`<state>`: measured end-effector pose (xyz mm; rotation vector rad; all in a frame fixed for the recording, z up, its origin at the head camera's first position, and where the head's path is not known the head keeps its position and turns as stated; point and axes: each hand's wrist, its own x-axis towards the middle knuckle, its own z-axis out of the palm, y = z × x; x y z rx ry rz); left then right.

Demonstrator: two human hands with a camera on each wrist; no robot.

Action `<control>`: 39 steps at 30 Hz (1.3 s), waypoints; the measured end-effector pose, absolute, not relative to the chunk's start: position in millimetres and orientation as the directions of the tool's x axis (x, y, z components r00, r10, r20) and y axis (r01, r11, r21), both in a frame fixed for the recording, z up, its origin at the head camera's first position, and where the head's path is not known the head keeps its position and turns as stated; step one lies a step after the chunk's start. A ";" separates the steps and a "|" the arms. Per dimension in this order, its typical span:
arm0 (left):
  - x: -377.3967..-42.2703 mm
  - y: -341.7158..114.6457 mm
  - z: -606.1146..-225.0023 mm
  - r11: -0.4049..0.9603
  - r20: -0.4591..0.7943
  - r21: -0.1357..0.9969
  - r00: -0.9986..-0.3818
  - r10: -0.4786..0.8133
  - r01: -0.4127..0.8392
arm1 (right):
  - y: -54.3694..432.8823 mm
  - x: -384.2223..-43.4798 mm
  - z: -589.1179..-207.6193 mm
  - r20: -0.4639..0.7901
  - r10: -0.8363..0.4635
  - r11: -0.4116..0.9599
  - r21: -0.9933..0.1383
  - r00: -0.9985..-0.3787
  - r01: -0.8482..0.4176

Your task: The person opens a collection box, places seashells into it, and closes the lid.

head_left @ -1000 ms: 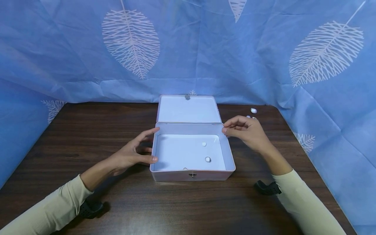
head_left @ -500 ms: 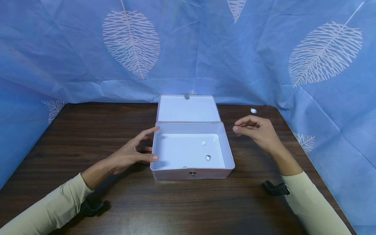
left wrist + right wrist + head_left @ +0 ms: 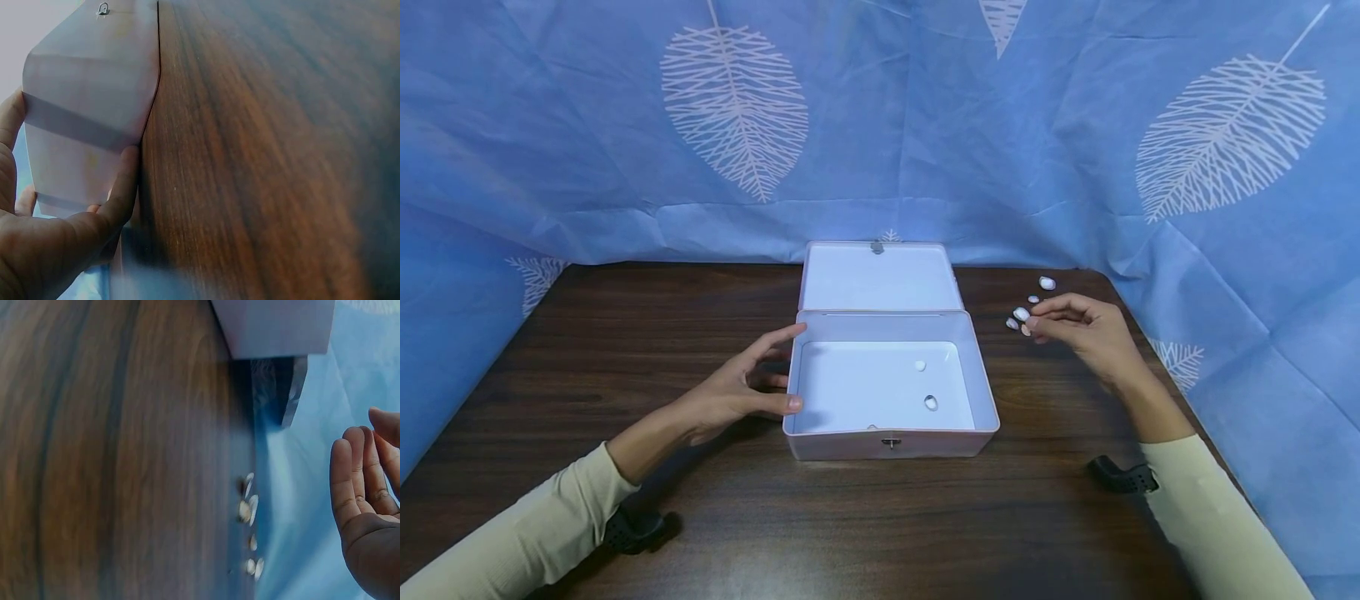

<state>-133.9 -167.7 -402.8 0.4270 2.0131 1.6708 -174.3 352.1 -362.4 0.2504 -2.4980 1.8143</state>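
A white metal box [image 3: 887, 447] stands with its lid [image 3: 880, 275] folded back. My left hand [image 3: 730, 396] rests against the box's left side, fingers spread and one fingertip at the rim; the left wrist view shows the fingers and thumb touching the outer wall. Inside the box lie a few small white shell-like pieces, among them a dark-edged one [image 3: 931, 403]. Right of the box, my right hand [image 3: 1086, 333] hovers beside several similar white pieces [image 3: 1021, 314]. Its fingers are nearly straight, the thumb is close to them, and nothing shows between them in the right wrist view.
A dark wooden table [image 3: 700, 517] carries everything. Blue cloth [image 3: 895, 133] with white leaf prints hangs behind it and at both sides. One white piece [image 3: 1047, 283] lies near the table's back right. A black wrist band [image 3: 1123, 477] sits at the right sleeve's cuff.
My right hand has moved right, from the box's right rim to the white pieces on the table, uncovering more of them. My left hand stays at the box's left side.
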 end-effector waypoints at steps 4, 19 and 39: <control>-133.9 -168.0 -402.9 0.204 -0.171 0.976 -0.833 0.526 -0.071 | 360.3 -178.3 -367.0 0.102 -0.083 0.329 -0.936 -0.991 -0.124; -133.7 -168.6 -402.6 0.196 -0.181 0.977 -0.832 0.525 -0.088 | 389.9 -196.9 -385.0 0.008 -0.015 0.449 -0.894 -1.000 -0.014; -135.3 -169.0 -402.7 0.212 -0.184 0.974 -0.833 0.523 -0.082 | 395.0 -220.0 -395.6 -0.222 -0.097 0.655 -0.748 -0.970 0.106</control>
